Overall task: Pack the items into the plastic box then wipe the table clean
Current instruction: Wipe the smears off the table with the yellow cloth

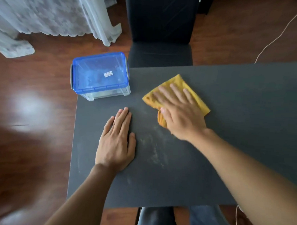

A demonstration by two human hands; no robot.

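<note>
Right hand: my right hand (177, 112) lies flat, fingers straight and spread, pressing the yellow cloth (195, 96) down onto the table (247, 117); it grips nothing, it only bears on the cloth.
Left hand: my left hand (117, 141) rests flat on the bare tabletop, fingers straight and together, holding nothing, apart from the right hand.
Box: the plastic box (101, 75) sits beyond my left hand at the far corner of the table, its blue lid on; one corner seems to overhang the edge. I cannot make out what is inside.
Stage: I judge the packing done and the wiping under way.
Dust: pale smears (154, 150) show between my two hands and nearer to me than the cloth, so that patch looks not yet wiped.
Risk, box: a wide sweep toward my left could knock the box, and perched at the corner it could drop to the floor (32, 106).
Risk, cloth: part of the cloth is bunched under my thumb; pushed that way it may roll up and only drag the dust about.
Risk, missed area: the smears close to my body could be skipped if I keep working beyond my hands.
Risk, spill: dust pushed off the near edge would land on my lap.
Count: two hands, one cloth, one box with one lid, one table, one chair (160, 35) beyond the cloth, one cord (277, 38) on the floor past my right hand.
</note>
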